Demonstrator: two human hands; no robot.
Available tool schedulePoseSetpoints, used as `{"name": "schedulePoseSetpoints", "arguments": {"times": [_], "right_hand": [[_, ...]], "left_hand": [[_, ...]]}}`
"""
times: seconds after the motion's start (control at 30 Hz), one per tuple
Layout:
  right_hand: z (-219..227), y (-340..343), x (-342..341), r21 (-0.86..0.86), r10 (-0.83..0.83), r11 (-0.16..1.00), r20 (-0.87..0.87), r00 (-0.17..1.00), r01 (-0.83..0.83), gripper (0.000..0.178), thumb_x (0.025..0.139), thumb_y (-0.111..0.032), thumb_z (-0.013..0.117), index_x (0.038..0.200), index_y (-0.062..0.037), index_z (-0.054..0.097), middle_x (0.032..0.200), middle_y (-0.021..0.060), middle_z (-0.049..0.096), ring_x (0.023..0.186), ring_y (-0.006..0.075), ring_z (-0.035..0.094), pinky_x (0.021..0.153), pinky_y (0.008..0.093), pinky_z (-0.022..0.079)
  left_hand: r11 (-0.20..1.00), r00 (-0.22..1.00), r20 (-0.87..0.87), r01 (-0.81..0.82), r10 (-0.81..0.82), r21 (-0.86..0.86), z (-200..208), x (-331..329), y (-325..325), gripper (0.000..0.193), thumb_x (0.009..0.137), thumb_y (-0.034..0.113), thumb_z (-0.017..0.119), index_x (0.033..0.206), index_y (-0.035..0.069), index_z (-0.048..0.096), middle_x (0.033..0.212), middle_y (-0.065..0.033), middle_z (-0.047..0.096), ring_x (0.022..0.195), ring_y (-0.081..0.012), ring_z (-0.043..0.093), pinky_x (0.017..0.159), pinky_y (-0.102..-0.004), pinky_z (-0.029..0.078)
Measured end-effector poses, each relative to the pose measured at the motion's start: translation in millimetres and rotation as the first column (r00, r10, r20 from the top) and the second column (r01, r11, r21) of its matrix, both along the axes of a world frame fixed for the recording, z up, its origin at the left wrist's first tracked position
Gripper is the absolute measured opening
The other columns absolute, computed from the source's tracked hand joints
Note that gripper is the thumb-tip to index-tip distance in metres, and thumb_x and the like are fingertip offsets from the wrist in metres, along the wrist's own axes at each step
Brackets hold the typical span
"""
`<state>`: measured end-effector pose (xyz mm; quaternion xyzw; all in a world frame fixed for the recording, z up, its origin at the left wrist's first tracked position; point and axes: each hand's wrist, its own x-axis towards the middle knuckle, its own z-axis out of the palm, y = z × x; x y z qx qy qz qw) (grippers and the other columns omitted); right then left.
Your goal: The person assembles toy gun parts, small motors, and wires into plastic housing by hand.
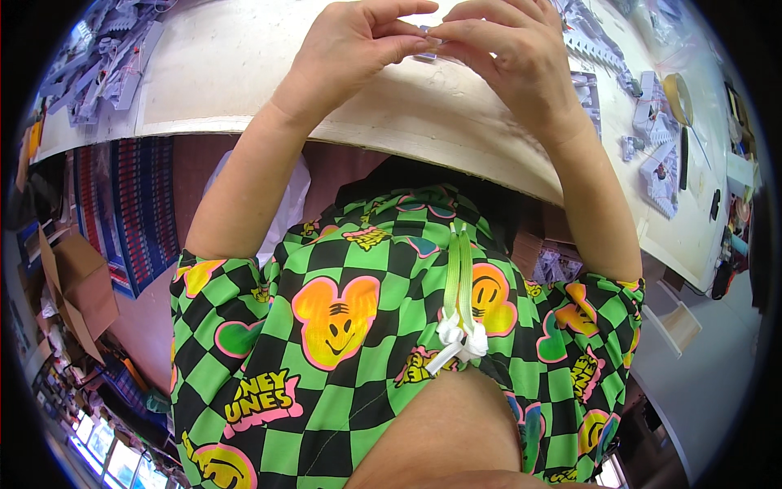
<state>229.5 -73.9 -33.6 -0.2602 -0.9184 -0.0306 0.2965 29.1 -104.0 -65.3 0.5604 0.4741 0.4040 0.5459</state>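
At the far edge of the view, both hands meet above the pale worktable (212,90). My left hand (346,57) is closed in a pinch, thumb and forefinger on a small grey piece (425,55). From the other side, my right hand (517,61) pinches at the same piece, its thumb and forefinger touching the left fingertips. The piece is mostly hidden by the fingers, so its exact kind does not show.
Grey jagged-edged parts (122,69) lie heaped at the far left of the table. More grey parts (658,175) are spread on the right, beside a yellowish tape roll (678,98). An open cardboard box (85,289) and blue-and-red stacked items (134,204) stand below on the left.
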Motion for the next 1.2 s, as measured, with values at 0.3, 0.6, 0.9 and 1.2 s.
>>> {"name": "schedulePoseSetpoints", "arguments": {"times": [0.3, 0.6, 0.9, 1.2], "right_hand": [[2.7, 5.0, -1.1, 0.043, 0.005, 0.999, 0.052, 0.999, -0.007, 0.015, 0.071, -0.024, 0.078, 0.083, -0.0161, 0.072, 0.085, -0.0030, 0.066, 0.086, 0.0171, 0.056, 0.084, 0.0359, 0.037], [6.5, 9.8, 1.5, 0.073, 0.038, 0.997, 0.034, 0.999, -0.040, 0.014, 0.069, -0.014, 0.078, 0.078, -0.0134, 0.068, 0.082, -0.0003, 0.067, 0.083, 0.0184, 0.058, 0.081, 0.0352, 0.040], [5.1, 9.4, 0.3, -0.022, -0.017, 1.000, 0.178, 0.984, 0.021, 0.011, 0.071, -0.016, 0.076, 0.079, -0.0134, 0.068, 0.084, -0.0004, 0.066, 0.086, 0.0186, 0.058, 0.085, 0.0362, 0.038], [-7.6, 11.7, -1.5, -0.050, 0.002, 0.999, 0.203, 0.979, 0.008, 0.011, 0.071, -0.018, 0.076, 0.080, -0.0141, 0.070, 0.084, -0.0009, 0.066, 0.086, 0.0182, 0.057, 0.084, 0.0364, 0.036]], "left_hand": [[0.998, 0.998, 0.052, 0.037, -0.035, -0.043, 2.7, -1.1, 4.6, 0.045, 0.089, 0.011, 0.064, 0.130, -0.004, 0.052, 0.095, -0.0063, 0.070, 0.080, -0.0068, 0.060, 0.067, -0.0184, 0.046], [1.000, 0.982, 0.188, 0.006, -0.005, -0.005, -8.6, -0.4, 7.7, 0.042, 0.088, 0.014, 0.066, 0.126, -0.001, 0.056, 0.095, -0.0035, 0.066, 0.081, -0.0062, 0.056, 0.069, -0.0202, 0.046], [0.819, 0.759, -0.604, 0.173, 0.244, 0.548, -10.6, 2.2, -0.6, 0.041, 0.075, 0.024, 0.073, 0.110, 0.004, 0.064, 0.104, -0.0163, 0.061, 0.101, -0.0343, 0.055, 0.091, -0.0424, 0.042], [0.840, 0.753, -0.618, 0.168, 0.228, 0.515, -14.2, 6.8, -1.5, 0.030, 0.080, 0.027, 0.068, 0.101, 0.007, 0.066, 0.104, -0.0118, 0.062, 0.101, -0.0310, 0.055, 0.091, -0.0423, 0.040]]}}
